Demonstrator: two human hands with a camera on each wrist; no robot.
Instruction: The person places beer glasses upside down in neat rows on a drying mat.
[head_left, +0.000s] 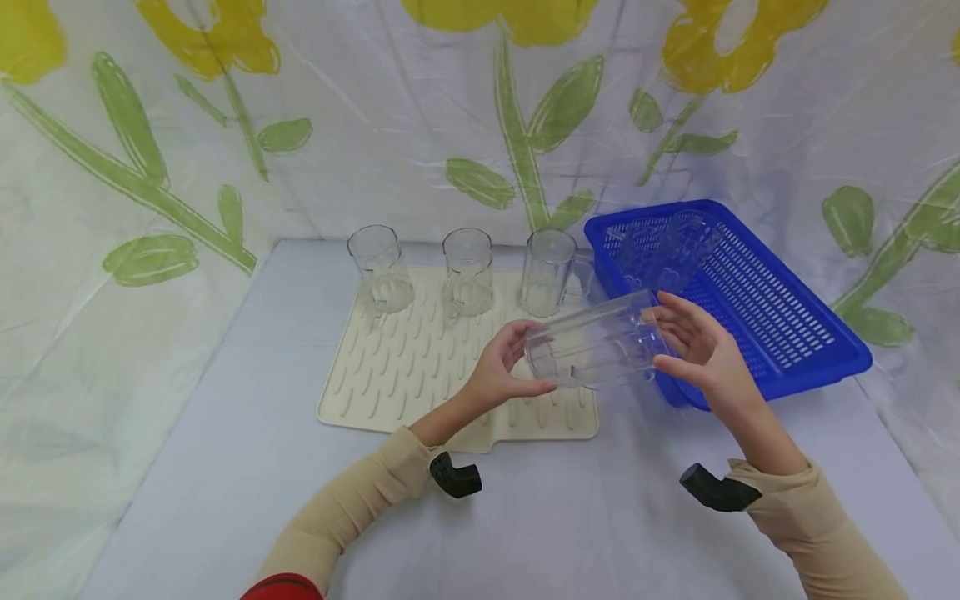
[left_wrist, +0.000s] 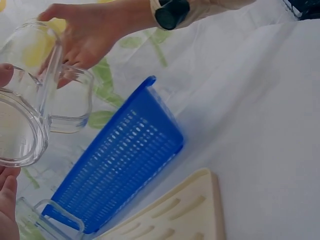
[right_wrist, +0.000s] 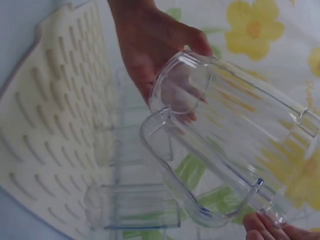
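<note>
A clear glass mug point(head_left: 596, 342) lies almost sideways in the air between both hands, over the right front of the cream drying mat point(head_left: 382, 379). My left hand point(head_left: 504, 367) grips its base end, thumb below and fingers behind. At the rim end, my right hand point(head_left: 705, 350) holds it between thumb and fingers. The mug's handle point(right_wrist: 200, 210) shows plainly in the right wrist view. Along the mat's back edge stand three similar mugs: a left one point(head_left: 384, 275), a middle one point(head_left: 468, 275) and a right one point(head_left: 546, 279).
Right of the mat sits a blue perforated basket point(head_left: 813, 379), tilted, with clear glassware point(head_left: 686, 246) at its far end. A white cloth point(head_left: 555, 517) covers the table. Behind hangs a curtain point(head_left: 337, 108) with yellow flowers and green leaves.
</note>
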